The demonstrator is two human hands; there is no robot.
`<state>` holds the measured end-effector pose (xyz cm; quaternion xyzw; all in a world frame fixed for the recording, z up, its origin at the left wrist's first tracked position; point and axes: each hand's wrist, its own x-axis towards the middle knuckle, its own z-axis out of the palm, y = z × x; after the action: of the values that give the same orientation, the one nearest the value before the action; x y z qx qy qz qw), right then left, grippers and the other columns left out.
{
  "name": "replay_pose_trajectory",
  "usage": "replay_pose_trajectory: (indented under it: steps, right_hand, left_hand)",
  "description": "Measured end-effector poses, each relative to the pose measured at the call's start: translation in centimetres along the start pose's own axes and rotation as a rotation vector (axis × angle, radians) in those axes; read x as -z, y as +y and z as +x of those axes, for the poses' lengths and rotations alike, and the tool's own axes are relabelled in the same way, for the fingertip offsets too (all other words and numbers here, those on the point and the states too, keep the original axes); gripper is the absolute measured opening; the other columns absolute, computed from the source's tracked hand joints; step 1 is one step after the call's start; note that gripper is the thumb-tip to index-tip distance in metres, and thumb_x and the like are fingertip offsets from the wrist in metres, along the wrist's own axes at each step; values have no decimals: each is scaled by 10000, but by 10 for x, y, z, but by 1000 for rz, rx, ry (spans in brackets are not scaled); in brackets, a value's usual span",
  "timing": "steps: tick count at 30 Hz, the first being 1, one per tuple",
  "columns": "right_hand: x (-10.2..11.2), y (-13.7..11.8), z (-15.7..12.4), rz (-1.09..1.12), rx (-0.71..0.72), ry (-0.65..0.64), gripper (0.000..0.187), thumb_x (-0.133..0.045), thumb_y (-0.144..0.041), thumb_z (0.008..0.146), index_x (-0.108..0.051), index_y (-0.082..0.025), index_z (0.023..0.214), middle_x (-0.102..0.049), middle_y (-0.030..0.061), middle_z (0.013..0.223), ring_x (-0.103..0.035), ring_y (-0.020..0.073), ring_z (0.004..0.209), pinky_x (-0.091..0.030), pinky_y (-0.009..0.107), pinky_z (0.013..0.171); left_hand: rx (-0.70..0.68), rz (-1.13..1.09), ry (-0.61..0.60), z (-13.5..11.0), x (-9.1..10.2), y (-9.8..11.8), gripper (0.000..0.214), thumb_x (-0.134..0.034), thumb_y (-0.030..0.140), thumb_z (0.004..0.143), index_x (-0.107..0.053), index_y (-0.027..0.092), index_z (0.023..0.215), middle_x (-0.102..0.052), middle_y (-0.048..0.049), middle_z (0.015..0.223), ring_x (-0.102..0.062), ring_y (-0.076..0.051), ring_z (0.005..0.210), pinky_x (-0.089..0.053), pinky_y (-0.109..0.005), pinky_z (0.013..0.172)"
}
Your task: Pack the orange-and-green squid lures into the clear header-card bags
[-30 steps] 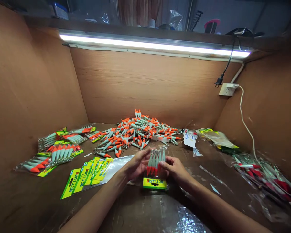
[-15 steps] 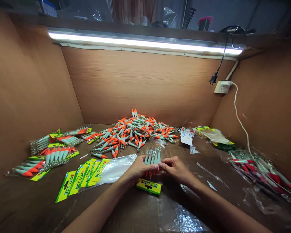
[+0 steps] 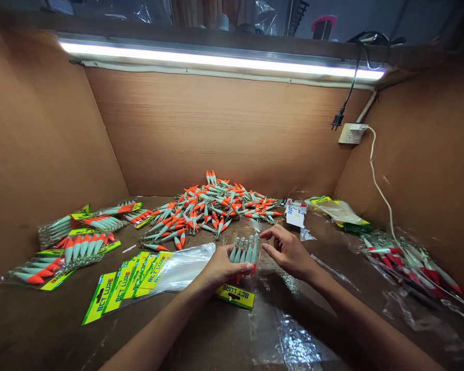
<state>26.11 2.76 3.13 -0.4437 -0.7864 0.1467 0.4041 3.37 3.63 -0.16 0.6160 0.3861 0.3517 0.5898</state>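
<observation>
My left hand [image 3: 224, 265] is closed around a row of several fishing lures [image 3: 243, 253], pale with orange ends. Their hooked ends point away from me and the orange tips stick out below my thumb. My right hand [image 3: 284, 247] is just right of the hooks, thumb and forefinger apart, with nothing visible between them. Whether a fingertip touches the outermost hook I cannot tell. Below the lures lies a yellow-green BCT LURE header card [image 3: 235, 297], partly hidden by my left hand. Behind is a large heap of loose lures [image 3: 204, 206].
Clear bags with BCT LURE headers [image 3: 119, 288] lie fanned at left, near packed lures [image 3: 87, 247]. On the right are red-and-white packed lures [image 3: 402, 263], more bags [image 3: 338, 212] and a handwritten tag [image 3: 295, 215]. A white cord [image 3: 379, 180] hangs from the outlet [image 3: 351, 134].
My right hand has let go of the lures' lower part and moved up and right, beside their hooks. My left hand keeps its hold. The view has shifted slightly.
</observation>
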Motion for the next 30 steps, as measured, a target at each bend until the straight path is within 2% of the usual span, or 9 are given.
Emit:
replay_pose_trajectory:
  steps: [5,9,12,15,17,22,24,27,30]
  right_hand:
    - [7,6,2,30,47,-48,27,-644,-218,897,-664,-206,911,-575,14,944,-467,92,589,-396,252,576]
    - [14,8,3,52,152,-95,81,-625,-221,916,-687,-210,866,-566,42,987,-533,125,722,-437,248,624]
    - [17,7,2,51,200,-139,86,-610,-190,914,-688,-211,885,-557,71,1108,-579,145,818,-481,268,694]
    - [17,8,1,-20,243,-146,101,-652,-120,846,-689,-213,857,-541,78,1210,-589,192,977,-492,325,830]
    - [16,10,-2,-89,252,-168,136,-677,-85,791,-696,-217,820,-542,67,1213,-573,213,1035,-476,356,893]
    - [14,25,-24,-212,140,-274,142,-681,-85,757,-706,-223,777,-603,50,1034,-574,213,972,-474,337,852]
    - [14,33,-34,-159,53,-305,113,-660,-112,796,-704,-216,804,-640,43,963,-597,200,914,-480,315,813]
    - [13,44,-43,9,-113,-294,130,-616,-187,881,-703,-213,975,-700,33,949,-640,192,884,-493,301,795]
    - [11,53,-42,75,-163,-263,199,-617,-238,905,-706,-220,1082,-721,39,999,-658,199,910,-492,315,826]
  left_hand:
    - [4,41,-29,-1,-2,0,410,-837,434,686,-654,128,889,-708,-24,696,-571,-113,516,-401,-197,482]
    - [28,60,-27,-1,-2,-1,444,-840,459,671,-657,124,899,-698,-25,700,-583,-124,528,-407,-208,493]
    - [73,77,-93,-2,0,1,425,-818,476,687,-663,123,865,-699,-39,712,-610,-147,563,-410,-219,505]
    - [117,118,-149,-2,7,0,483,-817,481,676,-661,129,967,-703,-42,778,-633,-169,626,-443,-241,553]
    - [84,218,-96,0,13,-2,586,-844,430,638,-633,142,1102,-696,-39,856,-647,-190,715,-472,-259,610]
    - [-186,753,92,-3,17,0,735,-812,322,665,-534,246,1341,-641,-52,1058,-620,-243,945,-495,-333,801]
    - [-256,915,81,-8,13,6,661,-789,335,709,-553,275,1324,-623,-60,1117,-598,-260,1020,-485,-359,870]
    - [-284,1037,9,-19,6,14,518,-723,384,806,-574,301,1295,-622,-57,1157,-596,-259,1062,-491,-372,914]
    - [-315,1092,-46,-31,4,10,565,-640,421,891,-462,322,1417,-520,-79,1409,-524,-280,1261,-444,-425,1053]
